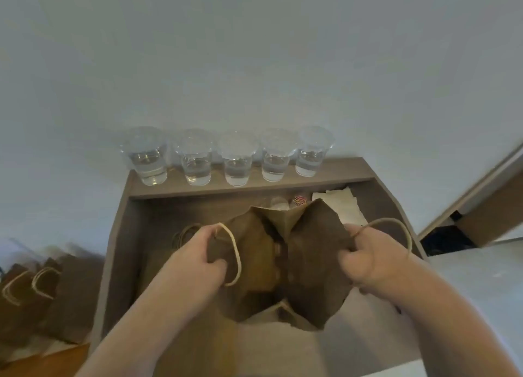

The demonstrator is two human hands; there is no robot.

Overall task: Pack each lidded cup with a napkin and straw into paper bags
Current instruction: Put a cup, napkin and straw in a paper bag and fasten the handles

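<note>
A brown paper bag (280, 266) with cord handles is spread apart over the brown desk (121, 252). My left hand (195, 260) grips its left side near one handle. Its right side is gripped by my right hand (368, 260), beside the other handle loop. Several clear lidded cups (236, 161) holding water stand in a row on the raised back ledge. White napkins (343, 204) lie at the back right of the desk. Something colourful (300, 200), perhaps straws, peeks out behind the bag, partly hidden.
More brown paper bags (36, 291) with handles stand on the floor at the left. Flat bags (184, 235) lie on the desk under my left hand. A white wall rises behind the cups. A dark gap and wooden furniture (481, 224) are at the right.
</note>
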